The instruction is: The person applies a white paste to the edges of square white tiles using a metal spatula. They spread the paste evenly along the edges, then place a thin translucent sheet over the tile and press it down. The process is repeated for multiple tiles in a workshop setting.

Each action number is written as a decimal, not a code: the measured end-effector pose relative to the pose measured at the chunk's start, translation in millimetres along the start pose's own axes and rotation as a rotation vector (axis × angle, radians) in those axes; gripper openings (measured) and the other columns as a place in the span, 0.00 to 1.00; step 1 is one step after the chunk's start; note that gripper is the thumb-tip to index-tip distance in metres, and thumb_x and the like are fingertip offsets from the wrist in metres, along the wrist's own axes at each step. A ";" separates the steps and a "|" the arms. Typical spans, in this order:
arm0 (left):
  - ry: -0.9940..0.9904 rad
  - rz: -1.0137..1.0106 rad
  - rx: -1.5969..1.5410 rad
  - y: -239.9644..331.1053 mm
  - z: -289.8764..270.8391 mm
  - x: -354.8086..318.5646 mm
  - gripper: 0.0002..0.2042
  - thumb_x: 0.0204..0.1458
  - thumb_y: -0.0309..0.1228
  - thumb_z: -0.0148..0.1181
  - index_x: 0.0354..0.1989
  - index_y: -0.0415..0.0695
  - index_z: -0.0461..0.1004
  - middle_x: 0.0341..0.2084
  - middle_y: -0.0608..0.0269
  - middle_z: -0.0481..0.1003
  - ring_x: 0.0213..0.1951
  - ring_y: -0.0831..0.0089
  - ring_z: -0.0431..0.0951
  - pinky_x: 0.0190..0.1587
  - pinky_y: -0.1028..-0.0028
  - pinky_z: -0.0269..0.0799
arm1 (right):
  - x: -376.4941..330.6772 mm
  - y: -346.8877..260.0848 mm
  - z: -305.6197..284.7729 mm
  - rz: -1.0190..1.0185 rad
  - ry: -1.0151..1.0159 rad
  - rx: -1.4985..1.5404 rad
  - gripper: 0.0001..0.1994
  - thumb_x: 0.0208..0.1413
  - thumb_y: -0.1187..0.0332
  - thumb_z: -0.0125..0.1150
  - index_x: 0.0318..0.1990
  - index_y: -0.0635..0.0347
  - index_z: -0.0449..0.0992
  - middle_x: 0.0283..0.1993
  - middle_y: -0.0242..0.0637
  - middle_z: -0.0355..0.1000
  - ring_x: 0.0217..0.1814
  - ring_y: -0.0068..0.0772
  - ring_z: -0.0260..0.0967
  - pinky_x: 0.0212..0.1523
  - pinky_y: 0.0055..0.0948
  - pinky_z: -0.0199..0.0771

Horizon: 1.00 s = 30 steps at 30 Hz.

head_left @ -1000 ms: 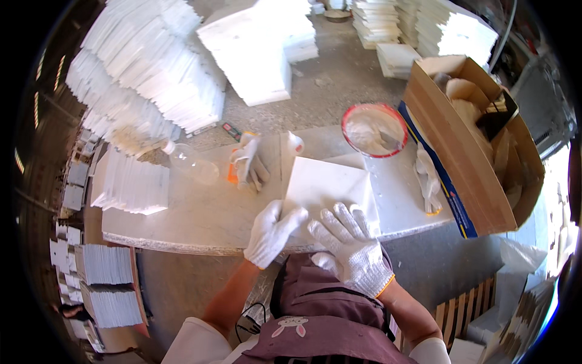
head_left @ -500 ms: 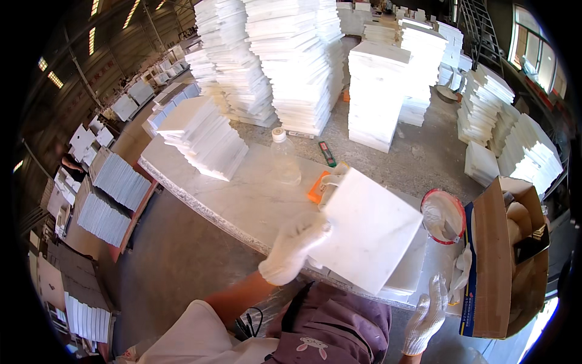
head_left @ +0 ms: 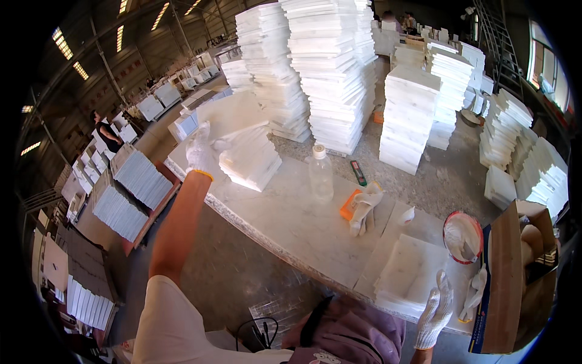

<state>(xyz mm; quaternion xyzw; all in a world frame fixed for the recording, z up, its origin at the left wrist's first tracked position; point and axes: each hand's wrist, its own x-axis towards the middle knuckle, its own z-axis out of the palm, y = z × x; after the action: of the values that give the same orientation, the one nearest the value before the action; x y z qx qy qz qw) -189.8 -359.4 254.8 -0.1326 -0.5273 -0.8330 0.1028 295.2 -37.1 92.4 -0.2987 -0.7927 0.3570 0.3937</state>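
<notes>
While the left hand point(head_left: 198, 147) stretches far out over the far end of the counter point(head_left: 291, 224), its gloved fingers point(head_left: 203, 130) are spread apart and point up, clamped on nothing; just beyond their right side lies a low slanting stack of white marble tiles point(head_left: 250, 156), close to the fingertips, though whether glove and stone touch cannot be told. The right hand point(head_left: 436, 308), also in a white glove, rests at the near edge of the counter with its fingers point(head_left: 441, 285) extended and loosely together, lying flat against the right rim of a single white marble tile point(head_left: 406, 273), which sits just to their left. Beyond those fingers stands a red-rimmed bowl of white paste point(head_left: 462, 236), and to their right a cardboard box point(head_left: 506, 279) stands open. Between the two hands, on the counter, a clear plastic bottle point(head_left: 320, 173) stands upright, with a spare white glove point(head_left: 364, 209) draped over an orange block point(head_left: 350, 205) near it. Tall stacks of white tiles point(head_left: 327, 67) rise behind the counter.
</notes>
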 end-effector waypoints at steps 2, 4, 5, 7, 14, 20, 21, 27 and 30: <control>0.101 -0.038 0.056 -8.4 -18.9 34.4 0.19 0.59 0.39 0.60 0.51 0.36 0.70 0.38 0.53 0.78 0.34 0.59 0.81 0.32 0.61 0.79 | -0.1 4.0 0.9 -0.007 -0.001 -0.016 0.22 0.69 0.58 0.50 0.59 0.67 0.74 0.60 0.47 0.74 0.65 0.43 0.68 0.68 0.41 0.61; 0.184 -0.072 0.074 -16.3 -21.2 57.8 0.19 0.61 0.38 0.59 0.51 0.36 0.70 0.39 0.52 0.78 0.34 0.58 0.81 0.33 0.61 0.80 | 0.6 6.6 0.7 -0.020 -0.006 -0.052 0.21 0.69 0.58 0.49 0.59 0.67 0.74 0.60 0.47 0.74 0.65 0.43 0.68 0.68 0.42 0.61; 0.219 -0.083 0.068 -19.7 -20.0 67.3 0.19 0.61 0.38 0.58 0.51 0.35 0.69 0.39 0.52 0.78 0.35 0.57 0.81 0.34 0.62 0.80 | 1.7 7.1 0.5 -0.025 -0.008 -0.061 0.22 0.69 0.58 0.49 0.59 0.67 0.74 0.60 0.47 0.74 0.65 0.44 0.68 0.68 0.42 0.61; 0.235 -0.112 0.059 -23.5 -20.9 81.2 0.18 0.63 0.38 0.57 0.52 0.35 0.69 0.40 0.51 0.78 0.36 0.57 0.81 0.36 0.63 0.81 | 3.4 7.3 -0.3 -0.032 -0.018 -0.072 0.22 0.70 0.58 0.48 0.59 0.67 0.74 0.60 0.47 0.74 0.65 0.44 0.68 0.67 0.42 0.62; 0.045 -0.036 0.483 -35.2 -40.1 121.4 0.19 0.64 0.40 0.55 0.51 0.34 0.70 0.41 0.51 0.79 0.39 0.60 0.81 0.39 0.66 0.81 | -2.4 25.2 3.0 -0.043 -0.008 -0.090 0.24 0.70 0.55 0.46 0.59 0.68 0.72 0.60 0.50 0.74 0.64 0.47 0.69 0.66 0.41 0.63; -0.005 -0.105 0.533 -46.4 -29.2 120.4 0.19 0.62 0.41 0.56 0.49 0.35 0.72 0.41 0.51 0.79 0.38 0.61 0.81 0.37 0.66 0.81 | -0.2 19.3 1.7 -0.001 -0.012 -0.032 0.23 0.69 0.58 0.48 0.60 0.67 0.72 0.60 0.53 0.72 0.62 0.50 0.70 0.64 0.42 0.65; -0.007 -0.127 0.531 -47.8 -27.6 119.6 0.19 0.62 0.41 0.56 0.49 0.36 0.72 0.41 0.51 0.80 0.38 0.61 0.81 0.37 0.66 0.81 | 1.7 3.6 0.2 0.022 -0.031 -0.032 0.22 0.69 0.60 0.48 0.60 0.68 0.72 0.60 0.53 0.72 0.62 0.51 0.70 0.63 0.42 0.66; 0.185 -0.409 0.236 -22.4 -5.9 100.3 0.18 0.61 0.43 0.58 0.42 0.37 0.73 0.36 0.50 0.79 0.31 0.61 0.80 0.29 0.65 0.80 | 7.2 -20.1 -2.9 0.080 -0.062 -0.069 0.21 0.69 0.62 0.47 0.60 0.68 0.72 0.60 0.54 0.72 0.61 0.51 0.70 0.60 0.41 0.69; 0.088 -0.470 0.491 -0.3 -27.9 96.7 0.17 0.60 0.43 0.59 0.36 0.39 0.73 0.28 0.53 0.77 0.22 0.62 0.77 0.23 0.66 0.77 | 6.9 -22.0 -4.0 0.087 -0.094 -0.027 0.21 0.69 0.62 0.47 0.60 0.69 0.72 0.60 0.53 0.72 0.60 0.50 0.71 0.60 0.40 0.69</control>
<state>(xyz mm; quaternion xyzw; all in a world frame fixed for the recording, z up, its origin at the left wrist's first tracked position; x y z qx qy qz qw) -284.2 -387.6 275.0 0.0574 -0.7232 -0.6871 -0.0402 290.8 -43.0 114.6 -0.3211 -0.8011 0.3768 0.3363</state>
